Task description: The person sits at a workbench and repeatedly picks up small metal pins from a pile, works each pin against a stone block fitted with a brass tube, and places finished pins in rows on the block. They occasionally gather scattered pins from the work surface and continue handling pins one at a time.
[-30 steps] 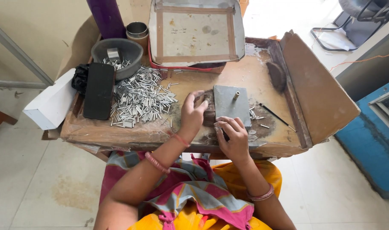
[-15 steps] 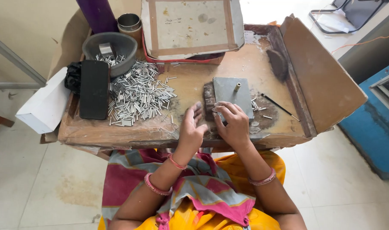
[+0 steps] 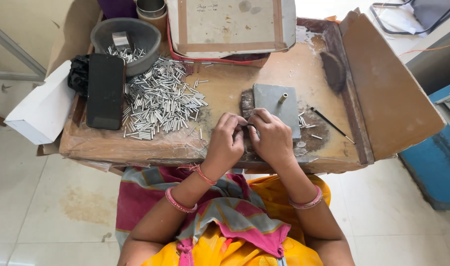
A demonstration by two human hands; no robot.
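My left hand [image 3: 226,139] and my right hand [image 3: 271,136] meet at the near edge of a grey metal plate [image 3: 274,103] on a low wooden work board [image 3: 225,88]. Their fingertips pinch together on something small and dark between them; I cannot make out what it is. A short brass tube [image 3: 282,98] stands upright on the plate. A heap of several small silver metal tubes [image 3: 158,101] lies to the left of my left hand.
A grey bowl [image 3: 124,34] with more tubes sits at the back left, beside a black phone [image 3: 105,91] and a white box [image 3: 40,111]. A taped cardboard box [image 3: 230,24] stands at the back. A thin dark stick [image 3: 332,125] lies right of the plate; a cardboard flap [image 3: 387,83] rises there.
My left hand has come in from the tube heap's side to meet my right hand at the plate's near edge. The camera has moved closer over the board.
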